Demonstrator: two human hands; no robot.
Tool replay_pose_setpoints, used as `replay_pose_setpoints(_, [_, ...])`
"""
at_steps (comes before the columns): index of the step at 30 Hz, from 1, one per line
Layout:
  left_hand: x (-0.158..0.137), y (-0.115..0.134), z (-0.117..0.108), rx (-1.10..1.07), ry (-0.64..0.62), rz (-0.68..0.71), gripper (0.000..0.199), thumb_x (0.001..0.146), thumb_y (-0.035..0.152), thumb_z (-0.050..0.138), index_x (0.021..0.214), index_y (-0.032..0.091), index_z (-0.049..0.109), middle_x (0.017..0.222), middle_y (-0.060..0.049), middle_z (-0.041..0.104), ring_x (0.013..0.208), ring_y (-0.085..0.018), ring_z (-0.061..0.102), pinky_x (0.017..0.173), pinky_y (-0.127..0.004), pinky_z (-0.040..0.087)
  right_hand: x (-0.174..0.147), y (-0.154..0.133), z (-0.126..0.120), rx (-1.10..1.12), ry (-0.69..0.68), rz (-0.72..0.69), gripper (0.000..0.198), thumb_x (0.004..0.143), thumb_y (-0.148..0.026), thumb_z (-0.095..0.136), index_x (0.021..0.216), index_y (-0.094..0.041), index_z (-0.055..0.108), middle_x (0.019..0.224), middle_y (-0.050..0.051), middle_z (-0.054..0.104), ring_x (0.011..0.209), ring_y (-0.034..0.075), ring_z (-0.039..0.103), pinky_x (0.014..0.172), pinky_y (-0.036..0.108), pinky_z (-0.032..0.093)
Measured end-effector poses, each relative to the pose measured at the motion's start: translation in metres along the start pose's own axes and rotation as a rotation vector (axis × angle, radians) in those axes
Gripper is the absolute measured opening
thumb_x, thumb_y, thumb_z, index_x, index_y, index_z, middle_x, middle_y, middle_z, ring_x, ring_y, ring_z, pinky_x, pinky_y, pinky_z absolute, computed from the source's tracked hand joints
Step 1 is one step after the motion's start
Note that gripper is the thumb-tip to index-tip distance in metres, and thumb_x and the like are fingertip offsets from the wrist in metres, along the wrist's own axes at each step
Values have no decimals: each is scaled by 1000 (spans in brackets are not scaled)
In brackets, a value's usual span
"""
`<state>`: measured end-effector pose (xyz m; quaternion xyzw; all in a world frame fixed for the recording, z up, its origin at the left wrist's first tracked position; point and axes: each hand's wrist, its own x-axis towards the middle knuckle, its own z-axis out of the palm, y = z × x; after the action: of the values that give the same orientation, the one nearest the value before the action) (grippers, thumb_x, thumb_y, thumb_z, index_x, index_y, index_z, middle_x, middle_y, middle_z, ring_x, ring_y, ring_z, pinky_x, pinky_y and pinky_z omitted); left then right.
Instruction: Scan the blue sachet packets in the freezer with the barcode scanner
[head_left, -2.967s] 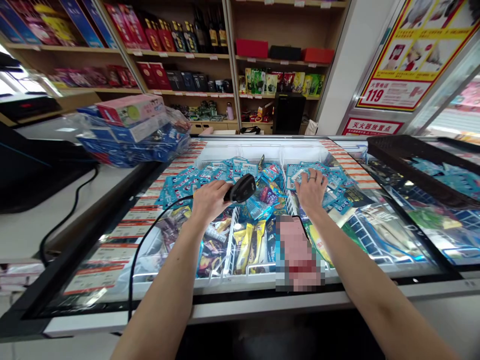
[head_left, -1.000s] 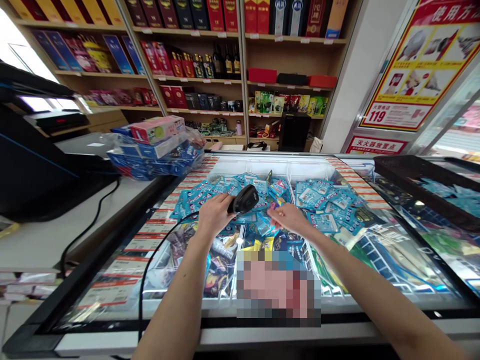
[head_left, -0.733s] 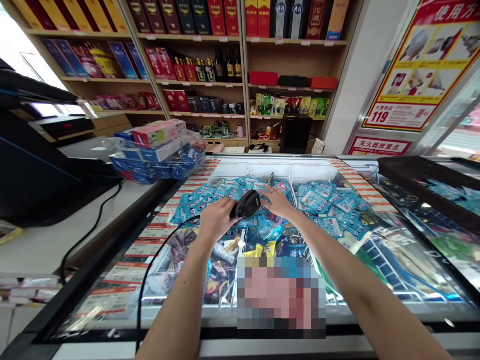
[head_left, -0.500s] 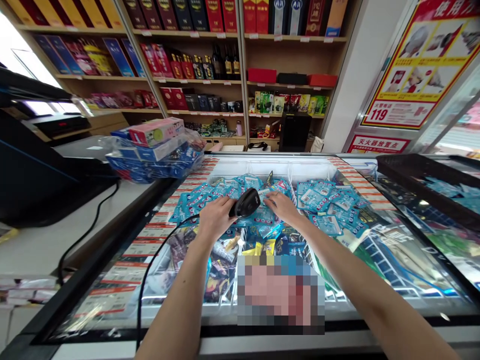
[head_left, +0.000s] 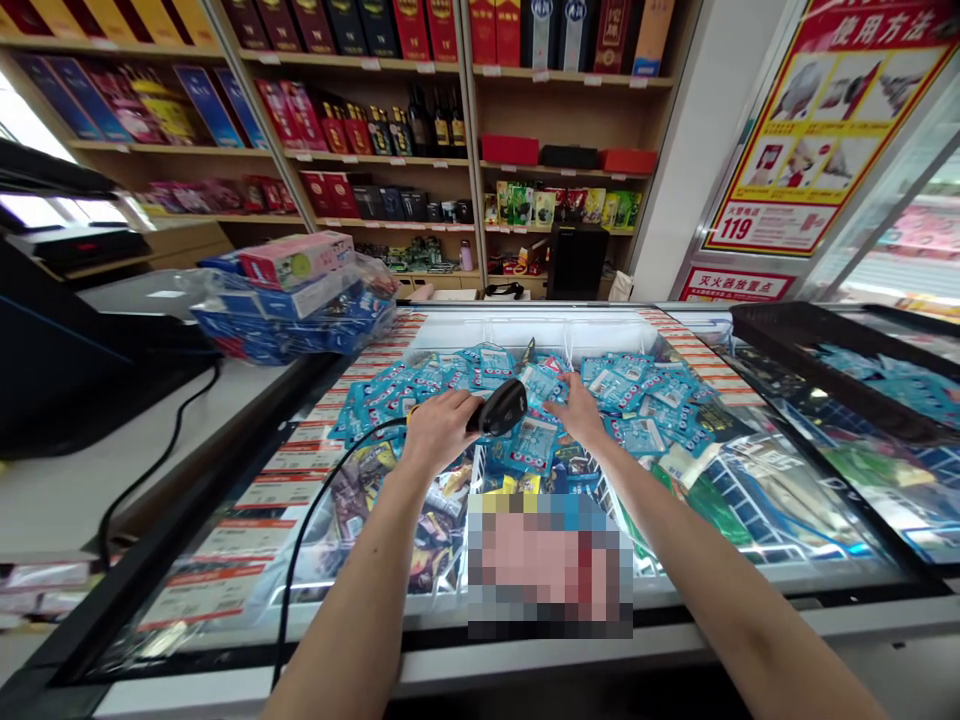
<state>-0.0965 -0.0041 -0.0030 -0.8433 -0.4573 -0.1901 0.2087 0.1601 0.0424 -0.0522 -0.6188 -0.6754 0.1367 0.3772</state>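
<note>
Between the near and far edges of the chest freezer (head_left: 450, 661), with open room above, the left hand (head_left: 439, 428) wraps a smooth black barcode scanner (head_left: 502, 407). Beside its head, the right hand (head_left: 582, 416) has parted fingers at a glossy blue sachet's (head_left: 538, 383) right edge; whether they pinch it, I cannot tell

A shop is indicated by shelves (head_left: 555, 108) lined with bottles (head_left: 419, 125) and boxes (head_left: 412, 28), and a display chest (head_left: 450, 660) filled with packets (head_left: 534, 445).
</note>
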Motion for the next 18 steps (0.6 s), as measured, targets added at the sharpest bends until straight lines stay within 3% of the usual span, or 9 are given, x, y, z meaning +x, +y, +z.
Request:
replay_pose_setpoints(2, [0,1,0,4,-4,13,24,83,30,55,105,21,62,91,-5,67,88,-23,62,72,-33,46,1,8,3,154,57,5,49,79,-37,60,123,-20,48,88,3,63,78,20,58,76,35,46])
replay_pose_setpoints(5, [1,2,2,1,-18,22,26,83,31,57,106,21,62,92,-6,67,89,-23,62,74,-34,46,2,19,8,291,114,-43,38,80,-36,55,115,-20,52,84,3,61,76,19,58,76,35,47])
replay_pose_setpoints(18, [2,5,6,-22,-93,12,27,79,26,61,105,20,61,95,-7,67,94,-25,61,77,-36,46,8,29,15,428,168,-18,29,78,-35,58,104,-22,53,81,2,65,76,19,60,75,36,48])
